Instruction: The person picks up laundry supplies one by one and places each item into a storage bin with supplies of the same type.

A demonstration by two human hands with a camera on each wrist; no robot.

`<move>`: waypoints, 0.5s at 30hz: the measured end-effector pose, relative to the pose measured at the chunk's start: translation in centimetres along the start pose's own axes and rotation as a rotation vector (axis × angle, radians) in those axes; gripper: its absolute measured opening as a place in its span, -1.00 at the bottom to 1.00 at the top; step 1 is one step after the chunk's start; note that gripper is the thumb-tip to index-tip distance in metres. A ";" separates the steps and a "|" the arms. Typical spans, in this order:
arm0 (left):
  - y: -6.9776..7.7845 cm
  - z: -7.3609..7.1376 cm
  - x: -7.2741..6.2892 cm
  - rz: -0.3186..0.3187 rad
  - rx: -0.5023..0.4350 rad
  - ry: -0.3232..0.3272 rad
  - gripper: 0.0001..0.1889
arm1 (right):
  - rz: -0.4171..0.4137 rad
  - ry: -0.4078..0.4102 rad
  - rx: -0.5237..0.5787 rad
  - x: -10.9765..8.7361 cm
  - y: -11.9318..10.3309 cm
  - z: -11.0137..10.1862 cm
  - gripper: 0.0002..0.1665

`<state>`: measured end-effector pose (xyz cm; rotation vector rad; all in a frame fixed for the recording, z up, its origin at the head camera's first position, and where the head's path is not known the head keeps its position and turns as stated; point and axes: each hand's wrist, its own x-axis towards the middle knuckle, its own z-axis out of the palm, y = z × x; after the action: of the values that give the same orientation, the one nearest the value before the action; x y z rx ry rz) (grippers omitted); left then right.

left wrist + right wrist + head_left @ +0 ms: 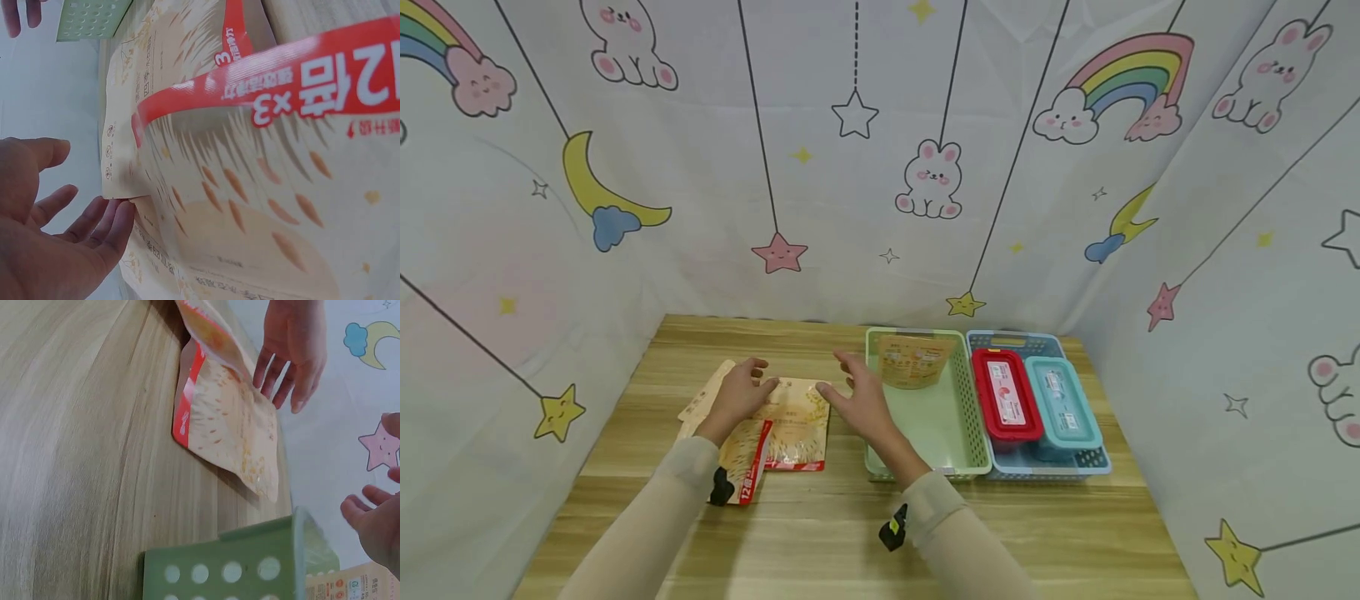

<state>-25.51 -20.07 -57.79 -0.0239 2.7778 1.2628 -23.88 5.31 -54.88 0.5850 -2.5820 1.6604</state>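
Note:
Several beige pouches with red bands lie at the table's left side. My left hand (741,396) is over them with loosely bent fingers. In the left wrist view, its fingertips touch the edge of a flat pouch (125,150), beside a nearer pouch (281,187) with a raised red edge. My right hand (867,404) hovers between the flat pouch (797,421) and the green basket (981,442), thumb and fingers spread, holding nothing. Another pouch (913,360) leans upright against the far wall inside that basket.
Right of the green basket stands a blue basket (1093,468) holding a red-lidded box (1007,396) and a teal-lidded box (1063,404). A printed curtain (850,192) rises behind and beside the wooden table (835,533).

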 end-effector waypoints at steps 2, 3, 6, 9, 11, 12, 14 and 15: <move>-0.1 0.0 0.1 -0.021 -0.019 -0.008 -0.41 | 0.017 -0.003 0.022 0.1 0.0 0.0 -0.21; -0.1 0.0 0.1 -0.031 -0.027 -0.011 -0.40 | 0.027 -0.006 0.036 0.1 0.0 0.0 -0.21; -0.2 0.1 0.2 -0.047 -0.036 -0.009 -0.39 | 0.058 -0.024 0.054 0.3 -0.1 0.1 -0.18; -0.3 0.1 0.3 -0.057 -0.044 -0.002 -0.39 | 0.091 -0.052 0.042 0.6 -0.2 0.2 -0.14; -0.3 0.2 0.3 -0.067 -0.054 -0.005 -0.40 | 0.107 -0.070 0.019 0.8 -0.3 0.3 -0.12; -0.3 0.2 0.3 -0.072 -0.059 -0.007 -0.41 | 0.112 -0.074 0.011 0.9 -0.3 0.4 -0.12; -0.3 0.3 0.2 -0.073 -0.057 -0.013 -0.43 | 0.120 -0.079 -0.005 1.1 -0.3 0.4 -0.12; -0.3 0.3 0.2 -0.073 -0.057 -0.019 -0.44 | 0.123 -0.081 -0.012 1.1 -0.3 0.5 -0.12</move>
<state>-25.68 -20.03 -58.22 -0.1158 2.6976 1.3173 -24.75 4.41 -54.55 0.5136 -2.7357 1.6878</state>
